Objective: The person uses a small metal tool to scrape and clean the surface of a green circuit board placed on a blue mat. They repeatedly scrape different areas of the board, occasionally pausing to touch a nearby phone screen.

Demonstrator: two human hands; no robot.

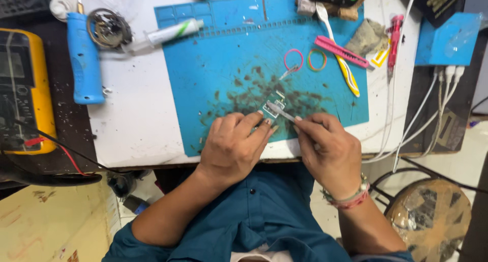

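Note:
My left hand (235, 145) rests on the blue work mat (213, 58), its fingertips pinning a small square metal part (271, 109) at the mat's near edge. In my right hand (329, 150) is a pair of metal tweezers (279, 111), whose tips touch that small part. Dark smudges and crumbs cover the mat around the part. A second tiny metal piece (280, 94) lies just beyond it.
On the mat lie a pink rubber band (293, 59), a green-orange band (317, 60), a pink comb-like tool (341, 52) and a yellow-white tool (345, 71). A syringe (162, 35), blue-handled iron (84, 58) and yellow multimeter (25, 89) sit left. White cables (427, 114) hang right, over a round stool (431, 216).

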